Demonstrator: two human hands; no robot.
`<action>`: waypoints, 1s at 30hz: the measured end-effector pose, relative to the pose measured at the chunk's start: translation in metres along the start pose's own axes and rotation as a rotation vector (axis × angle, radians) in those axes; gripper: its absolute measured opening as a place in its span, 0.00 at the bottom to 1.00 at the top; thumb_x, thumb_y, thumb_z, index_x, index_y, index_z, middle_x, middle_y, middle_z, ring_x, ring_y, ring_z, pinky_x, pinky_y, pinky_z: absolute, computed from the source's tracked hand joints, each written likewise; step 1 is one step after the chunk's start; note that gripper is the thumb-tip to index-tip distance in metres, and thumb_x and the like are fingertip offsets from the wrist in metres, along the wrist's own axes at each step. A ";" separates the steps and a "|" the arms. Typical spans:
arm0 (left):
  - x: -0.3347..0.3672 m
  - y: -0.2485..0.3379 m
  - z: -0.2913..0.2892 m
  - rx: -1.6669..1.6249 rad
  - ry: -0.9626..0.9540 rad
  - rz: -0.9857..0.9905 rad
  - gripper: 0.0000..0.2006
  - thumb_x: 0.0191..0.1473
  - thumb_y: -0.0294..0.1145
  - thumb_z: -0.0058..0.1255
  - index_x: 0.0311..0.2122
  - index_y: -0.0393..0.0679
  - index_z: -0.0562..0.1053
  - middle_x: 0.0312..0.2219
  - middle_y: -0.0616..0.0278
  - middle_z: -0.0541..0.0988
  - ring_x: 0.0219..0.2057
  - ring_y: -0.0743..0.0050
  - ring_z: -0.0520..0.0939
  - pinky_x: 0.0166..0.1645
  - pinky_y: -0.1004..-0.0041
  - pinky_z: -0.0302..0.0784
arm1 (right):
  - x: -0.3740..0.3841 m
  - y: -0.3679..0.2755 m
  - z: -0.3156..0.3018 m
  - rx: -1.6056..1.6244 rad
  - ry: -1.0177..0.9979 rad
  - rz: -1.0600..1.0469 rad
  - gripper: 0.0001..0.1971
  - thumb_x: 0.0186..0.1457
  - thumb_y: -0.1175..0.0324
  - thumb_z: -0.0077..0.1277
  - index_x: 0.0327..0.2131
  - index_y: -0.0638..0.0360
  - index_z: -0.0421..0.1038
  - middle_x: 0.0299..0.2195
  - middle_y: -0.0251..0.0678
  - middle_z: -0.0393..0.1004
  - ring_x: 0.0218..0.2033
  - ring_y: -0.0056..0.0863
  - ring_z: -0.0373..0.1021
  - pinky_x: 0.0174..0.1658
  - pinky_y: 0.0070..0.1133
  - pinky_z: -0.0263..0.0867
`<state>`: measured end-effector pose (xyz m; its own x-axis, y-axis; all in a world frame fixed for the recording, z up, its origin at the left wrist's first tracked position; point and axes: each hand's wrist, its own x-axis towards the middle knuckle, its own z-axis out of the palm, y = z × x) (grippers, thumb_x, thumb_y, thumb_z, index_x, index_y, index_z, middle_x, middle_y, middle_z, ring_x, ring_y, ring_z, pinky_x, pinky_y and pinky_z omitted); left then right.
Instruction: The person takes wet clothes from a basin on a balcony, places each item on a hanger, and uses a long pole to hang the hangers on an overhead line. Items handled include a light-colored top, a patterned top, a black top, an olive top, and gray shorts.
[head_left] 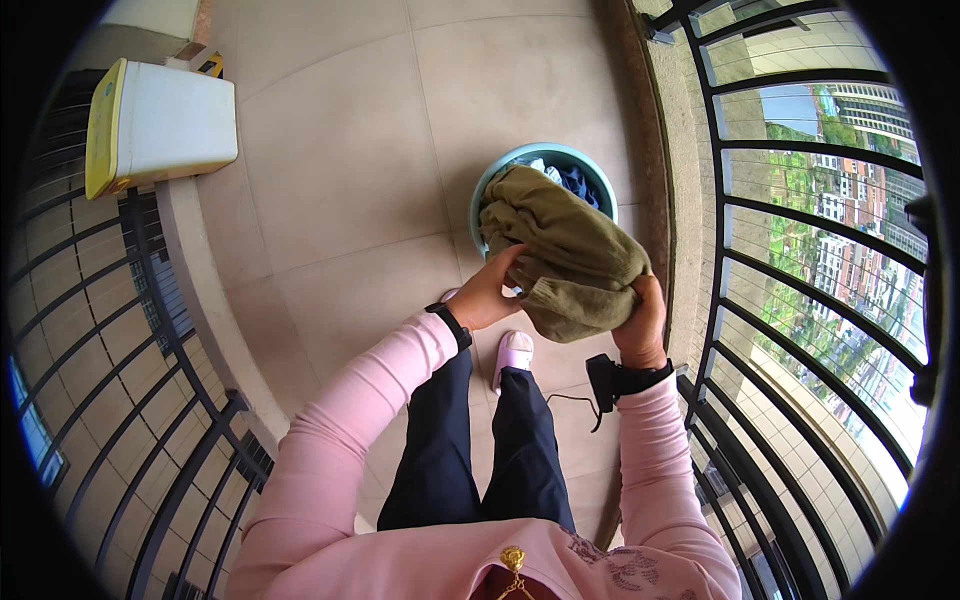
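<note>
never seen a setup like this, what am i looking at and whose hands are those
There's no robot here, just a person's own two bare hands. The one picture comes from a wide fisheye camera worn on the head, looking down, so straight edges bend near its rim. The left hand and right hand hold an olive cloth between them. It partly hides a blue tub on the tiled floor, with more fabric inside. Dark railings stand along both sides.

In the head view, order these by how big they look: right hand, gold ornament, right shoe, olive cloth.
Olive cloth
Right hand
Right shoe
Gold ornament
</note>
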<state>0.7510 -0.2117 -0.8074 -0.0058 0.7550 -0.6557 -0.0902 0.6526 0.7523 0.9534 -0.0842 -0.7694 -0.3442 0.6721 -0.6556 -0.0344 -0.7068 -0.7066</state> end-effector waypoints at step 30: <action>-0.373 0.382 -0.036 0.060 -0.153 1.035 0.08 0.59 0.32 0.45 0.33 0.39 0.70 0.24 0.75 0.70 0.28 0.91 0.67 0.34 0.85 0.65 | -0.397 -0.279 0.102 -0.141 0.018 -0.672 0.17 0.59 0.56 0.46 0.35 0.63 0.73 0.28 0.29 0.74 0.30 0.14 0.69 0.35 0.13 0.65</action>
<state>0.6833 -0.2466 -0.2779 0.0746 0.9436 0.3225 -0.0632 -0.3183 0.9459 1.0038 -0.1758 -0.2848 -0.2746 0.9593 -0.0661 -0.1124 -0.1003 -0.9886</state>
